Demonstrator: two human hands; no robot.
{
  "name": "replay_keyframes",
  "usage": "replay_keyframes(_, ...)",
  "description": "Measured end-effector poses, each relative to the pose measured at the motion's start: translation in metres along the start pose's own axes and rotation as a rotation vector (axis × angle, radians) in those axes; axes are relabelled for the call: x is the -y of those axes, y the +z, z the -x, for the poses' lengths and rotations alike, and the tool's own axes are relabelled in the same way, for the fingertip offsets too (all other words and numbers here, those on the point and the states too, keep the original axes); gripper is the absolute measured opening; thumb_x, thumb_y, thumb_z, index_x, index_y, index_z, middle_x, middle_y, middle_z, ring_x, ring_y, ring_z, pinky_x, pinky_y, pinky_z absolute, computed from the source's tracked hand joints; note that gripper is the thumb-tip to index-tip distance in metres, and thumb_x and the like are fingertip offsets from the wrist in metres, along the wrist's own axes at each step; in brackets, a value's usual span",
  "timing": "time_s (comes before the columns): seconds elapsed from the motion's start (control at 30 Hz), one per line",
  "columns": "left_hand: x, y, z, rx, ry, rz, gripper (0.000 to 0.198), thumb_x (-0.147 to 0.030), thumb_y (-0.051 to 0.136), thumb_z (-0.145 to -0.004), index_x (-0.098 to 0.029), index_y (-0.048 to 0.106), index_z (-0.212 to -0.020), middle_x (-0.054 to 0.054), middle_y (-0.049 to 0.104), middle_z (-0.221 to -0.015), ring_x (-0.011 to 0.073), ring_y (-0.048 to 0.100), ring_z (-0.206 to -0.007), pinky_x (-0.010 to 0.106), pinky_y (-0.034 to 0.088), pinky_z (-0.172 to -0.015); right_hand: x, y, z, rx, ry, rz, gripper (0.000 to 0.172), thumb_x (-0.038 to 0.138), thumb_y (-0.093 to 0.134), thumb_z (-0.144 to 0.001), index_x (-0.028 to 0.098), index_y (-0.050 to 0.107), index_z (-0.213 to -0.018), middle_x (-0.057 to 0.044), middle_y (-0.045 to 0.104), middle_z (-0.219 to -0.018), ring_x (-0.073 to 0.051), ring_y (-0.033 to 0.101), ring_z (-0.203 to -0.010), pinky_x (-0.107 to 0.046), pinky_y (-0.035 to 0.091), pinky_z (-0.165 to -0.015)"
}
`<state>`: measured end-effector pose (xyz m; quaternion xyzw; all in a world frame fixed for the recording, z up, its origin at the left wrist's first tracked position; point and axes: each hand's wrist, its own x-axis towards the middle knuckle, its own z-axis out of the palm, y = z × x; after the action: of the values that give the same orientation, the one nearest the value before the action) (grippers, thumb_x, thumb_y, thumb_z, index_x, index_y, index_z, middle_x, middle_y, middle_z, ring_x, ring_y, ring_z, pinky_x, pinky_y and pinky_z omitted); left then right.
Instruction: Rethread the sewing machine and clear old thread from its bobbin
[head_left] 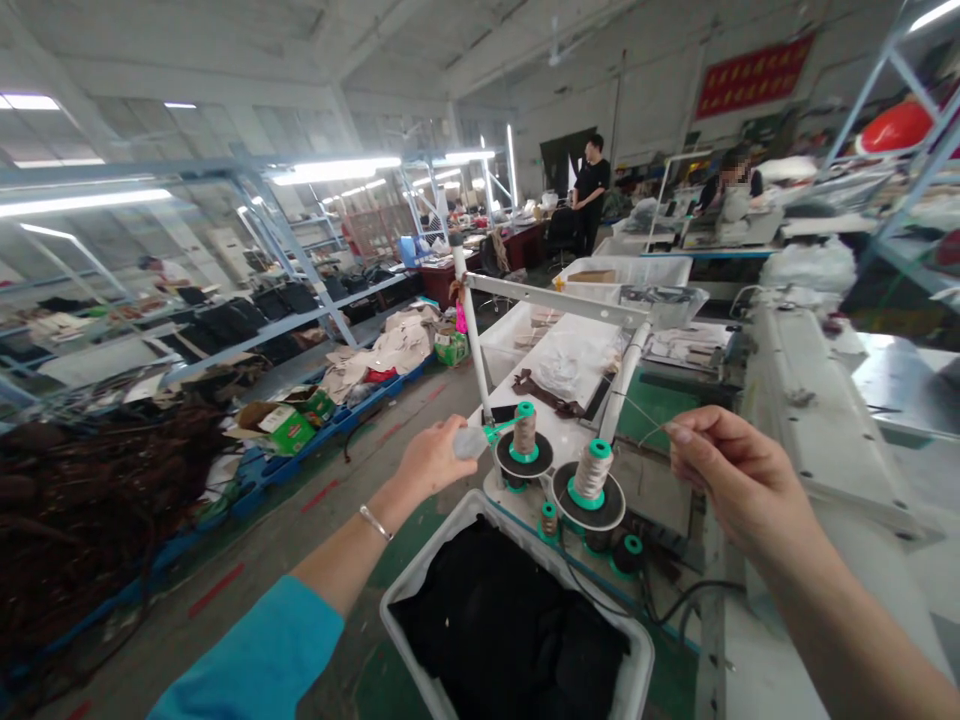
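left hand (pixel 429 462) closed on a pale wad (pixel 471 442) beside thread spools (pixel 592 472), right hand (pixel 742 485) pinching a fine thread (pixel 651 418) drawn out in midair by a sewing machine (pixel 817 420).

**Two bare hands raised well apart, fingers closed**

The left hand (pixel 433 460), curled loosely, reaches forward on a slim bare forearm (pixel 341 565), with a thin silver chain bracelet (pixel 375 521) at the wrist and a bright turquoise cloth sleeve (pixel 259 650) covering the arm nearer the elbow. The right hand (pixel 739 482) comes in from the lower right on a long bare forearm (pixel 847 610), its back turned upward, its index fingertip and thumb (pixel 679 432) pinched together.
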<state>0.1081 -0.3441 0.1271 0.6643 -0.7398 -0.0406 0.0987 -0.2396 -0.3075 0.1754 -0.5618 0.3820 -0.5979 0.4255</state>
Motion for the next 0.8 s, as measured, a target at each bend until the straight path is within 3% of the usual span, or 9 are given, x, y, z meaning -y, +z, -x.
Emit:
replay_keyframes(0.53, -0.002, -0.014, -0.01, -0.033, 0.036, -0.198, 0.047, -0.037, 0.066, -0.077, -0.02, 0.056, -0.12, 0.012, 0.067, -0.104, 0.0311, 0.066, -0.095, 0.038, 0.05, -0.081, -0.003, -0.004, 0.005, 0.02, 0.042, 0.0, 0.024, 0.046, 0.075, -0.085, 0.023, 0.065, -0.085, 0.004, 0.045, -0.058, -0.009, 0.035, -0.051, -0.025, 0.024, -0.045)
replay_keyframes(0.8, -0.018, -0.018, -0.007, -0.04, 0.05, -0.235, 0.049, -0.037, 0.067, -0.076, -0.023, 0.056, -0.121, 0.01, 0.066, -0.106, 0.0305, 0.064, -0.097, 0.038, 0.051, -0.082, -0.003, -0.003, 0.007, 0.046, 0.058, 0.0, 0.025, 0.045, 0.073, -0.087, 0.022, 0.063, -0.085, 0.004, 0.043, -0.059, -0.008, 0.033, -0.051, -0.024, 0.022, -0.046)
